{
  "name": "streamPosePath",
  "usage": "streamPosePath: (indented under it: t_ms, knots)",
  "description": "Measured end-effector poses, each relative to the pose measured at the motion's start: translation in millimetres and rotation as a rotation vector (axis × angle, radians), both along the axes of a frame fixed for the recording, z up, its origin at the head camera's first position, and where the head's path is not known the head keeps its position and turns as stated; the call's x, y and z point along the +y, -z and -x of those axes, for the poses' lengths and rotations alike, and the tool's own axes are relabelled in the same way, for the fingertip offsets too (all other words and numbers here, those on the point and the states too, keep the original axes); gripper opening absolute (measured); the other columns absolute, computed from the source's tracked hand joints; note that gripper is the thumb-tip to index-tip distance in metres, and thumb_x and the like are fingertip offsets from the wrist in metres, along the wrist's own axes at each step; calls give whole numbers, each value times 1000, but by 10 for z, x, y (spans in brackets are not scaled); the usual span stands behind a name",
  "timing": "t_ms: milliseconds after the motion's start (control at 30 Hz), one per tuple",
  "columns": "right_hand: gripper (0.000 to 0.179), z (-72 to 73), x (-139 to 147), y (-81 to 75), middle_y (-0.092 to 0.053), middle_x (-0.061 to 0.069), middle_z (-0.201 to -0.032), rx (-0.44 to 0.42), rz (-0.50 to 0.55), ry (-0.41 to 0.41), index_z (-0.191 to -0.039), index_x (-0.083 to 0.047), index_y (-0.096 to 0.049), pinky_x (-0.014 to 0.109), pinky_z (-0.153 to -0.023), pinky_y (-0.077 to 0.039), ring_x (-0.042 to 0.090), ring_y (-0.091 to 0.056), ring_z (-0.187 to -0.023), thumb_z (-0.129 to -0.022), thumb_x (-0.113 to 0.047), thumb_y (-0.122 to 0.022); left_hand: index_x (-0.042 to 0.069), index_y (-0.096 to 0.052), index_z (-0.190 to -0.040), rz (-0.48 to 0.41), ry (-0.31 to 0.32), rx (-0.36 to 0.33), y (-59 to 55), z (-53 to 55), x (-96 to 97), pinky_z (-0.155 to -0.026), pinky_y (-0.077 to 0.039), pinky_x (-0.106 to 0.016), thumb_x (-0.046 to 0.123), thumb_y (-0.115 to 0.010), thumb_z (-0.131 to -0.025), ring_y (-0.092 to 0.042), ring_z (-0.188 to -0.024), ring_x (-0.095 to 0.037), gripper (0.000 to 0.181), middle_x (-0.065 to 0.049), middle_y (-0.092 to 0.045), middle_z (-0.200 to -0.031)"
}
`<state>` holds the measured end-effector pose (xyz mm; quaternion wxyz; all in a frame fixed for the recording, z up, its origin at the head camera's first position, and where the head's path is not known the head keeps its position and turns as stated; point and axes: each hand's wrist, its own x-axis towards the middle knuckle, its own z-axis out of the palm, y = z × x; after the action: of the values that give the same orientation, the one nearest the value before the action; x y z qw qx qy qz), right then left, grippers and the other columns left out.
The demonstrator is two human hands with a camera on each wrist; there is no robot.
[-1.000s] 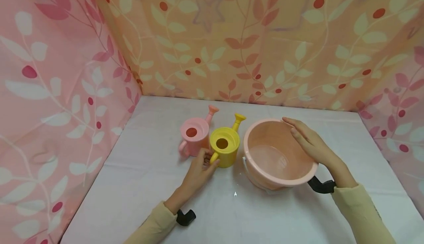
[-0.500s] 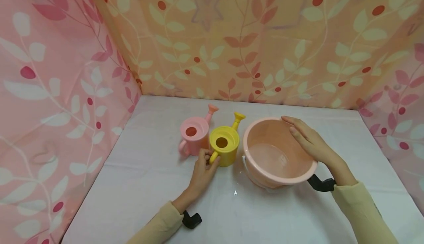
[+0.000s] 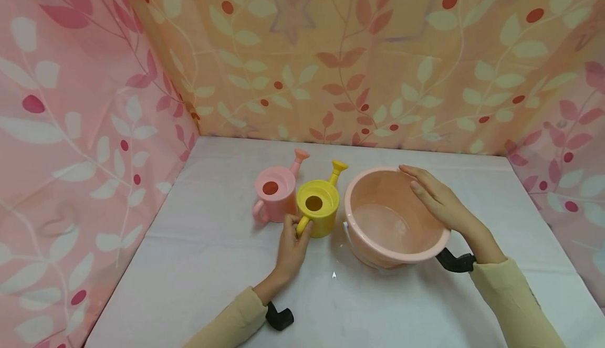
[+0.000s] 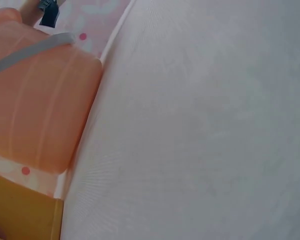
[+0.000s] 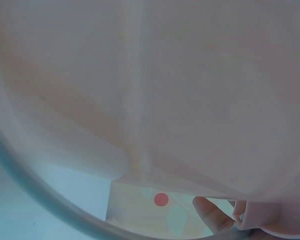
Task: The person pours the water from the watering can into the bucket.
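Note:
My left hand (image 3: pixel 291 251) pinches the handle of a small yellow watering can (image 3: pixel 324 225), which stands on the white cloth with its spout pointing away to the back right. Just left of it stands a matching pink watering can (image 3: pixel 279 209). To the right is a light pink bucket (image 3: pixel 375 251), its inside bare. My right hand (image 3: pixel 439 201) rests along the bucket's right rim with fingers extended. In the left wrist view, the bucket (image 4: pixel 40 100) fills the upper left, above part of the yellow can (image 4: pixel 30 210). The right wrist view shows the bucket's wall (image 5: pixel 200 100) close up.
A white cloth (image 3: pixel 189 274) covers the table. Behind it hangs an orange leaf-patterned curtain (image 3: pixel 264 75), with pink patterned cloth (image 3: pixel 85 117) on the left side and more on the right. Black wrist mounts (image 3: pixel 280 317) stick out beside both wrists.
My left forearm has swung slightly right, and the fingers have settled around the yellow watering can's handle. My right hand stays on the bucket; both cans and the bucket keep their places.

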<state>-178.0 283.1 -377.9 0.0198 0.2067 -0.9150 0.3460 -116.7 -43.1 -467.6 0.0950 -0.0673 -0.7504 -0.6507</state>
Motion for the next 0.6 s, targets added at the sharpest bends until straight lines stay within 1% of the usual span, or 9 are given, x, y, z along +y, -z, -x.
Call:
streamPosePath:
  t_ms: [133, 267, 367, 467, 600]
  knots:
    - [44, 6, -1, 3, -37, 5, -144, -5, -6, 7, -143, -23, -34, 61, -99, -28, 32, -32, -133, -100, -18, -41, -4, -40, -96, 17, -35, 34, 13, 9, 7, -57, -35, -19, 9, -58, -92, -41, -63, -10, 23, -3, -44, -70]
    - [44, -1, 6, -5, -37, 5, -144, -7, -5, 9, -143, -24, -34, 62, -99, -28, 32, -32, -133, -100, -20, -41, -3, -41, -97, 39, -65, 71, 17, 35, 2, -61, -39, -20, 10, -58, -92, -45, -71, -11, 22, -6, -47, -78]
    - [44, -7, 4, -13, -37, 4, -145, -11, 1, 6, -143, -24, -34, 62, -99, -28, 32, -31, -133, -100, -19, -41, -2, -42, -98, 34, -75, 72, 25, 59, -13, -65, -40, -20, 11, -58, -92, -46, -76, -12, 21, -6, -48, -82]
    - [45, -7, 0, -15, -37, 4, -145, -13, 2, 4, -143, -25, -34, 62, -99, -28, 31, -32, -133, -100, -18, -42, -2, -42, -98, 6, -82, 54, 34, 70, -33, -66, -40, -20, 12, -58, -92, -45, -78, -13, 22, -5, -46, -82]
    - [45, -3, 1, -10, -37, 2, -145, -7, 5, 1, -143, -26, -34, 61, -99, -28, 30, -32, -133, -99, -18, -42, -4, -42, -99, -32, -96, 49, 37, 77, -52, -68, -41, -19, 12, -58, -92, -46, -81, -15, 24, -6, -46, -85]
